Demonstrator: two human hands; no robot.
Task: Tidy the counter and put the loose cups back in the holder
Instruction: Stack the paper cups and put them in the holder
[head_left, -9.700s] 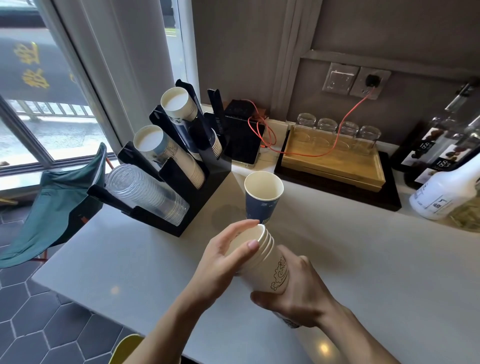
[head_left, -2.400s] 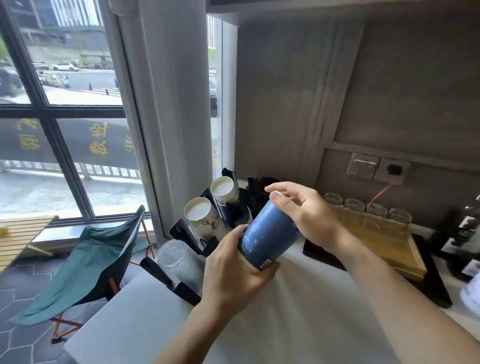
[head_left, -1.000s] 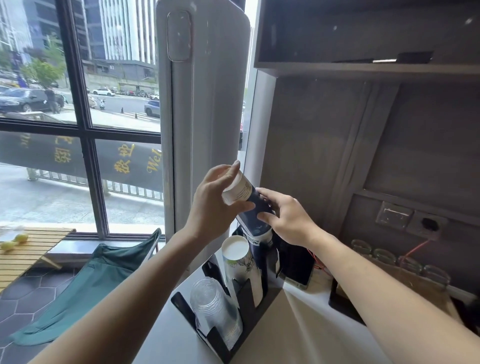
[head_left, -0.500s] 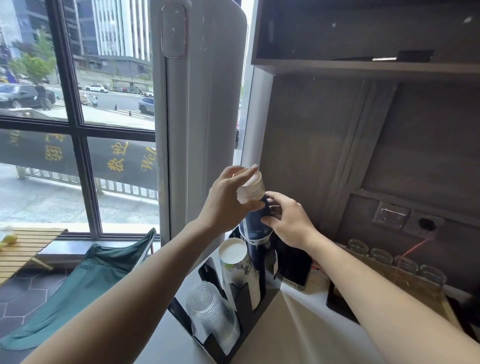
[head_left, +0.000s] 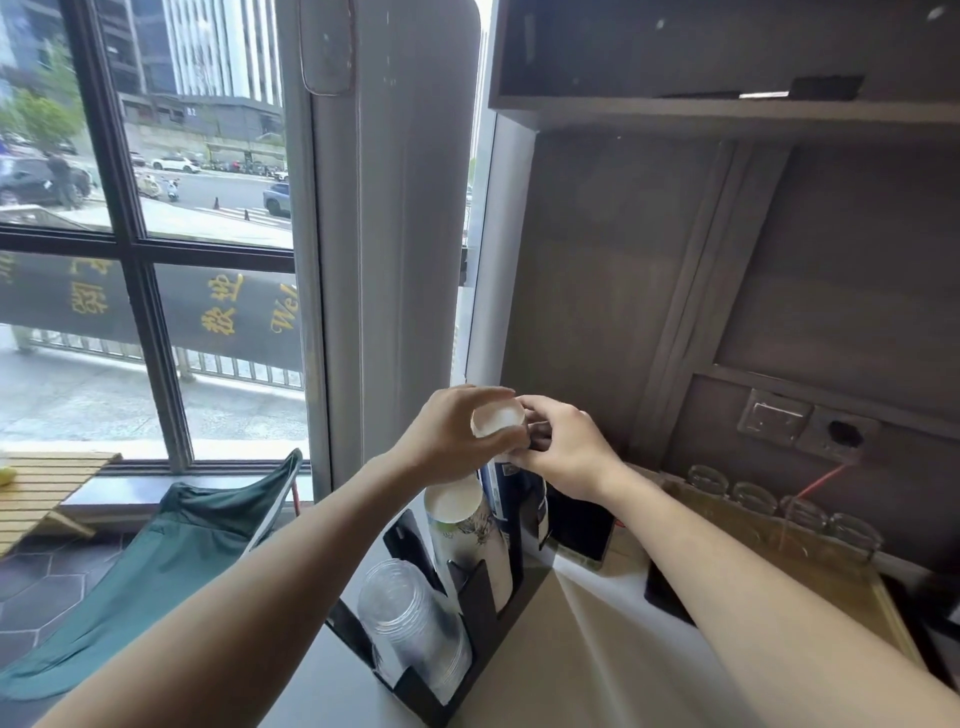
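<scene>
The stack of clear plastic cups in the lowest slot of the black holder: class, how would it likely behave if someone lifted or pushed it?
The clear plastic cups look thin-walled, so probably light and easily squashed. Nested and lying tilted in the black holder, the stack may slide apart if pulled by one cup. Being round, it would likely roll once loose on the counter.

White counter (head_left: 597, 670), blk cup holder (head_left: 480, 597), wood tray (head_left: 810, 566)

One head-worn view, close above the counter (head_left: 597, 649), faces forward over its left edge toward window (head_left: 156, 260) and wall
</scene>
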